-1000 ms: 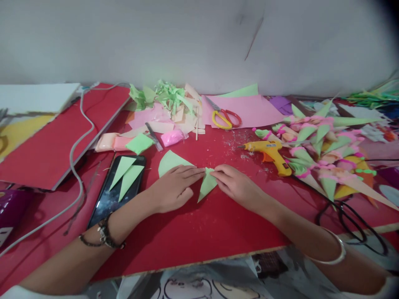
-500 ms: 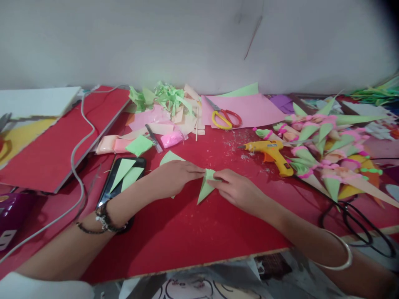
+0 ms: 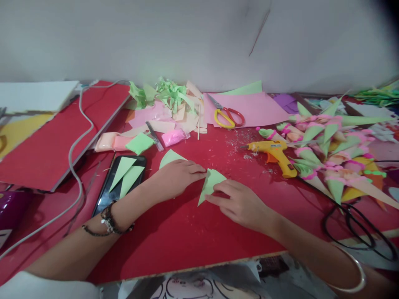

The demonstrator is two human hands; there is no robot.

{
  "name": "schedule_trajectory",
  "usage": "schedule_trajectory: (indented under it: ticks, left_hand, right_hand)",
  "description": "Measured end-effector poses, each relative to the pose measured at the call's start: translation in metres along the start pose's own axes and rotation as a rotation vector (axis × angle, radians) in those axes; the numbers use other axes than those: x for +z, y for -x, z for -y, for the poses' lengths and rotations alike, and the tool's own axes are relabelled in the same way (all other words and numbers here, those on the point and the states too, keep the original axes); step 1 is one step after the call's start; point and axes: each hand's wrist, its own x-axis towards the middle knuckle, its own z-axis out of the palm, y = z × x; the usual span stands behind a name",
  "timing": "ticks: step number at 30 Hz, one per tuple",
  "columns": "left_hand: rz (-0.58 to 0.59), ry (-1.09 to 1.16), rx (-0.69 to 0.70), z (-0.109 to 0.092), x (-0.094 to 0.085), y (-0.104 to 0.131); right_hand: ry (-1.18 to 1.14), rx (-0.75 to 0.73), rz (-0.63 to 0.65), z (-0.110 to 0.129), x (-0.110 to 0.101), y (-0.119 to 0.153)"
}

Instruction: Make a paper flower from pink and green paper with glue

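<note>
Green paper wedge lies on the red table, between the hands. Long axis runs near-far: tip near and slightly left, wide end far and slightly right. Right hand is nearer: comes in from the right, fingers over the wedge's right side. Fingers touch the paper; thumb hidden, so can't tell if it's pinched. Left hand palm down, fingers straight and together, tips at the wedge's far-left edge; touching or just short, can't tell. It partly covers a curved-edge green piece.

Materials: wedge is matte, flat-looking paper, straight left edge. Two similar green triangles on the glossy black phone, left. Right: yellow plastic glue gun, then a heap of pointed paper cones with pink fuzzy-looking trim.
</note>
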Motion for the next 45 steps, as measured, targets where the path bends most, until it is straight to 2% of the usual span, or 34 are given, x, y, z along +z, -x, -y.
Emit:
schedule_trajectory:
  ticks: [4, 19, 22, 24, 28, 30, 34, 39, 45]
  left_hand:
    - [-0.006, 0.009, -0.003, 0.001, 0.001, -0.001]
    - [-0.042, -0.009, -0.035, -0.001, 0.004, -0.001]
    - [-0.041, -0.001, -0.044, -0.001, 0.004, 0.0]
    - [-0.041, 0.006, -0.047, -0.001, 0.004, 0.0]
    - [-0.04, 0.015, -0.046, 0.0, 0.005, 0.0]
    - [-0.037, 0.02, -0.042, 0.001, 0.005, 0.0]
    - [-0.019, 0.031, -0.048, 0.0, 0.004, 0.001]
    - [-0.017, 0.085, -0.076, -0.001, 0.004, 0.001]
    - [-0.017, 0.137, -0.099, 0.0, 0.002, 0.002]
  right_hand:
    - [0.003, -0.007, 0.052, 0.002, 0.001, 0.001]
    - [-0.026, -0.065, 0.102, 0.009, 0.001, 0.0]
    - [-0.083, -0.1, 0.081, 0.01, 0.001, 0.001]
    - [-0.198, -0.097, 0.022, 0.01, 0.001, 0.001]
    - [-0.469, 0.072, -0.18, 0.009, 0.001, 0.002]
    - [-0.521, 0.19, -0.232, 0.009, 0.0, 0.001]
    - [-0.505, 0.417, -0.177, 0.007, -0.001, 0.001]
    - [-0.468, 0.462, -0.167, 0.005, 0.0, 0.002]
    - [-0.591, 0.588, -0.193, -0.009, -0.007, 0.009]
